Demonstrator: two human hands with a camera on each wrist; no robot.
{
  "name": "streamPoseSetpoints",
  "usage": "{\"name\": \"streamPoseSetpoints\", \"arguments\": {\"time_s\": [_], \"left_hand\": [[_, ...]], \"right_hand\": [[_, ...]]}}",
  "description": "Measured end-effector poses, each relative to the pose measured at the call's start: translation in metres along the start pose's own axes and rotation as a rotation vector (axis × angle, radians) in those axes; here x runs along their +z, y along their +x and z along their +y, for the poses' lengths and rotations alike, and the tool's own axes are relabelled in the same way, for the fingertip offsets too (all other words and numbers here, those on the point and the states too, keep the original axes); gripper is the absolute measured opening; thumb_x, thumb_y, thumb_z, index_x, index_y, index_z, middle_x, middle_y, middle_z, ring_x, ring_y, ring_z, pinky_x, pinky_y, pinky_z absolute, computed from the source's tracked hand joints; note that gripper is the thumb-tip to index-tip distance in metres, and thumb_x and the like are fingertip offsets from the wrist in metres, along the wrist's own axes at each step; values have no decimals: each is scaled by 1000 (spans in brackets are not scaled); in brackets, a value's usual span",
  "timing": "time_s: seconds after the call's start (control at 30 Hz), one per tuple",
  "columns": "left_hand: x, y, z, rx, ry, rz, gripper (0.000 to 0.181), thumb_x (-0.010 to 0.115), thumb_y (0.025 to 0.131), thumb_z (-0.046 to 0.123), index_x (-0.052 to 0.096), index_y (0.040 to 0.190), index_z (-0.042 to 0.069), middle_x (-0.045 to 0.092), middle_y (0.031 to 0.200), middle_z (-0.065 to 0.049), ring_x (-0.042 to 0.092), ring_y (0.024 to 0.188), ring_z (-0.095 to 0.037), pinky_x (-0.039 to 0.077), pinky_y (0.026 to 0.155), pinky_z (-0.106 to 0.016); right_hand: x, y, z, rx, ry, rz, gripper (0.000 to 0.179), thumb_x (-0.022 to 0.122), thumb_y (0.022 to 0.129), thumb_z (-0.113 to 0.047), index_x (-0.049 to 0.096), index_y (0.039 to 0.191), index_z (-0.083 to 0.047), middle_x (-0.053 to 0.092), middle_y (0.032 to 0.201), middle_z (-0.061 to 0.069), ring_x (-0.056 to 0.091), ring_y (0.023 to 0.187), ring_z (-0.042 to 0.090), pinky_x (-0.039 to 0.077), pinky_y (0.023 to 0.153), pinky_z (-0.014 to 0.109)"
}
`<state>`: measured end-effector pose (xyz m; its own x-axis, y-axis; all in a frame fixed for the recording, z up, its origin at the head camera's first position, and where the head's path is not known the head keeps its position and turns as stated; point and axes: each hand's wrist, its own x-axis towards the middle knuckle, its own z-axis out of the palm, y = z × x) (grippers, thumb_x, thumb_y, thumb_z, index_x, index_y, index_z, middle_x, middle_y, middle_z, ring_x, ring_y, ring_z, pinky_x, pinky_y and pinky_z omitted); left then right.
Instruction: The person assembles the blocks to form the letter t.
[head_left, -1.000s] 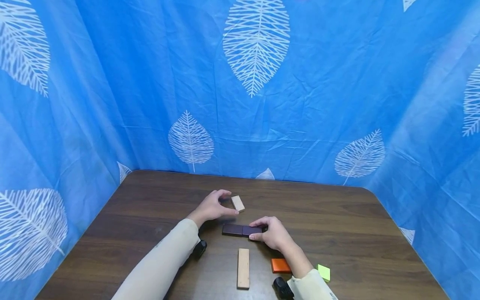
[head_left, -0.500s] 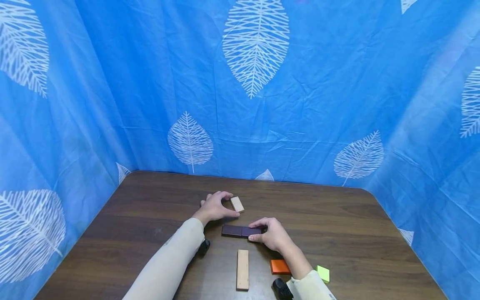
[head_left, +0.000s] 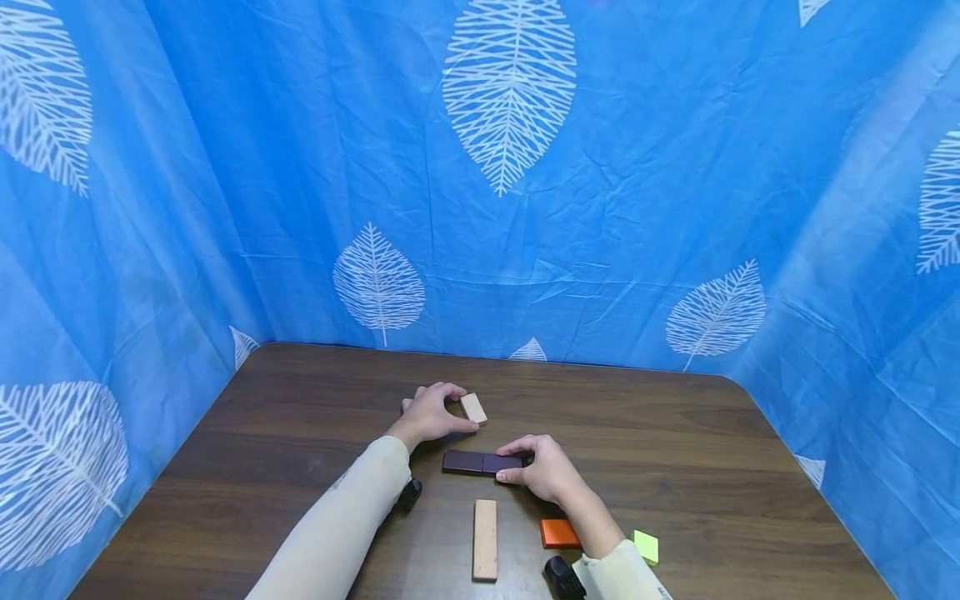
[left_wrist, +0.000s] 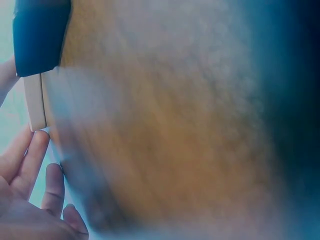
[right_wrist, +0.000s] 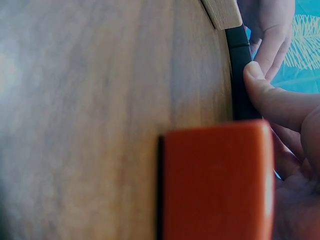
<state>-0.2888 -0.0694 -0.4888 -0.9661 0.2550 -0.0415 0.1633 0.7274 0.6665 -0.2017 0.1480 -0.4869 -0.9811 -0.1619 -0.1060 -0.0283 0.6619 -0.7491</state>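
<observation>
My left hand [head_left: 431,414] holds a small pale wooden block [head_left: 473,408] by its ends, the thumb at the near end and the fingers at the far one. The left wrist view shows fingertips right at an end of this block [left_wrist: 35,102], its other end hidden behind a dark block [left_wrist: 41,37]. Just nearer, two dark brown blocks lie end to end in a row. My right hand [head_left: 543,467] pinches the right dark block [head_left: 495,462] between thumb and fingers. The left dark block [head_left: 462,462] is untouched.
A longer pale wooden block [head_left: 485,540] lies lengthwise in front of the dark row. By the right forearm are an orange block [head_left: 558,533] and a lime-green block [head_left: 646,547]. Blue leaf-patterned cloth [head_left: 600,250] hangs behind the brown table [head_left: 712,467].
My left hand has shifted slightly right, its fingers coming onto the small pale block. The right hand stays on the dark block, and the blocks look unmoved.
</observation>
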Motion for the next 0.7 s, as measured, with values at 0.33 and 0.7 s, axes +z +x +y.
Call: {"name": "streamPoseSetpoints", "arguments": {"time_s": [0.33, 0.7], "left_hand": [[0, 0, 3, -2, 16, 13, 60, 91, 74, 40, 69, 123, 13, 66, 117, -3, 50, 114, -28, 26, 99, -57], [-4, -3, 2, 37, -33, 11, 60, 91, 71, 44, 71, 120, 17, 67, 115, -1, 56, 111, -25, 27, 99, -55]], "right_hand": [[1, 0, -1, 12, 11, 0, 26, 89, 77, -19, 79, 102, -17, 70, 109, 4, 59, 107, 29, 40, 99, 57], [0, 0, 0, 20, 3, -5, 26, 88, 78, -20, 79, 103, -19, 70, 112, 4, 58, 107, 30, 40, 98, 58]]}}
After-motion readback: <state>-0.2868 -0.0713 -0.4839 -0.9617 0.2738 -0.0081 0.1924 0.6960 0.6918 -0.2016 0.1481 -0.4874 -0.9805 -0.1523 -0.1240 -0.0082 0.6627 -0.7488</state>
